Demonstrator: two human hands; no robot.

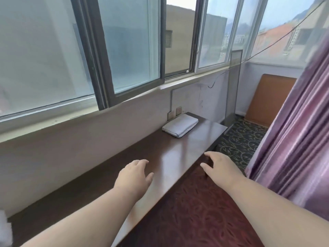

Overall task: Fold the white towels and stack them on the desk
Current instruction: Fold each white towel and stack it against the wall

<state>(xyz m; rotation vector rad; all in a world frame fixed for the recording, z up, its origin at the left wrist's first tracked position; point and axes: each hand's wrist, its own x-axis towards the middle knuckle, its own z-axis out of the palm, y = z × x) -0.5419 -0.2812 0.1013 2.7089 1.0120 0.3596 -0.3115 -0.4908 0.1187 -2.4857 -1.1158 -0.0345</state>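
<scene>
A long dark wooden desk (178,148) is seen running beneath the window (124,50), and everything else is placed from it. At its far end, close against the wall, one folded white towel (180,125) is laid flat on the top, just in front of two wall sockets (175,113). The left hand (136,173) is held palm down over the middle of the desk, fingers straight and loosely spread, nothing gripped; whether the wood is touched cannot be told. The right hand (219,165) is stretched out at the desk's front edge, nearer the towel end, fingers relaxed and parted, nothing held; the fingertips appear to lie at that edge, though contact is not clearly shown. Both hands are kept well apart from the towel. At the near left end of the desk, a scrap of white fabric (5,227) is cut off by the frame. Beyond the desk's far end, patterned green carpet (240,139) and a brown board (268,98) leaning on the wall are shown. On the side away from the window, a purple striped curtain (293,131) is hung, with dark red carpet (195,211) below the front edge.
</scene>
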